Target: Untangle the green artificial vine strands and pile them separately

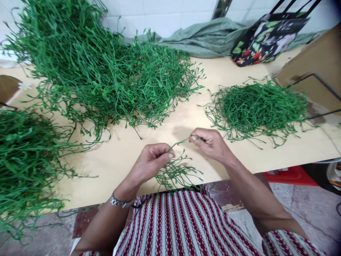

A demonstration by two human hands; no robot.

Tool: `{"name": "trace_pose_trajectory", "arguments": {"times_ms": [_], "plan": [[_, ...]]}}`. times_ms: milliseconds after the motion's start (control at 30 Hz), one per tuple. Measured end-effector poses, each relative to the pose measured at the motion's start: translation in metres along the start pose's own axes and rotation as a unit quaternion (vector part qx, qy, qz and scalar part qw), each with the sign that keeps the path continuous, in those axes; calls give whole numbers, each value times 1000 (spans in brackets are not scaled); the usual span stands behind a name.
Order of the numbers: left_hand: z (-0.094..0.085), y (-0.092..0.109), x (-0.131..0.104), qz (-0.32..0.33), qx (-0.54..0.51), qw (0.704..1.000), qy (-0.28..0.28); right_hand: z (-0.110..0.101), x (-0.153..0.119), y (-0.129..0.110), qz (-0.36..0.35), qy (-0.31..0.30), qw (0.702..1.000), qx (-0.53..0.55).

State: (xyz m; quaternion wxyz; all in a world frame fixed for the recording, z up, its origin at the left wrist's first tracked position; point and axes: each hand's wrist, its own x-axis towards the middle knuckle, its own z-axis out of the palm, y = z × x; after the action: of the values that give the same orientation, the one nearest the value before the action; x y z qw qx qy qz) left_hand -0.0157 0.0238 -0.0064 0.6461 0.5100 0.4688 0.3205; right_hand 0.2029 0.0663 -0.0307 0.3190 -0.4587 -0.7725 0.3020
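Note:
A thin green stem [180, 142] stretches between my two hands above the pale tabletop [112, 167]. My left hand [156, 160] pinches one end between thumb and fingers. The other end is gripped by my right hand [209, 142], slightly higher and to the right. Just below, a small loose bunch of green stems [178, 172] lies at the table's front edge, against the striped garment. A medium heap of green stems [262, 106] sits to the right, beyond my right hand.
A large green pile [106, 71] fills the back left, another [26, 160] the near left. Behind lie a grey-green cloth [207, 37] and a floral bag [269, 39]. At right are a cardboard box [317, 67] with a black metal frame and a red item [293, 176] below.

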Motion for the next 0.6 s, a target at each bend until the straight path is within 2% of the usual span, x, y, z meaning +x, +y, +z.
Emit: {"name": "trace_pose_trajectory", "arguments": {"times_ms": [33, 100, 167, 233, 267, 300, 400, 433, 500, 600], "plan": [[0, 0, 2, -3, -7, 1000, -1, -9, 3, 0, -15, 29, 999, -32], [0, -1, 6, -12, -19, 1000, 0, -34, 7, 4, -24, 130, 983, -130], [-1, -4, 9, -25, -27, 999, 8, -65, 10, 16, -7, 231, 935, -270], [-3, -7, 11, -31, -41, 998, 19, -97, 13, 35, 31, 282, 875, -392], [-3, -8, 12, -31, -50, 998, 26, -110, 14, 46, 60, 289, 854, -429], [-3, -8, 13, -29, -58, 997, 35, -120, 16, 58, 87, 262, 852, -445], [-1, -6, 15, -22, -67, 995, 67, -134, 19, 84, 143, 177, 881, -416], [0, -5, 16, -22, -65, 995, 77, -136, 20, 89, 154, 167, 888, -399], [1, -3, 17, -20, -58, 994, 92, -141, 20, 92, 162, 164, 893, -386], [2, -2, 19, -9, -54, 992, 110, -160, 17, 86, 145, 146, 880, -427]]}}
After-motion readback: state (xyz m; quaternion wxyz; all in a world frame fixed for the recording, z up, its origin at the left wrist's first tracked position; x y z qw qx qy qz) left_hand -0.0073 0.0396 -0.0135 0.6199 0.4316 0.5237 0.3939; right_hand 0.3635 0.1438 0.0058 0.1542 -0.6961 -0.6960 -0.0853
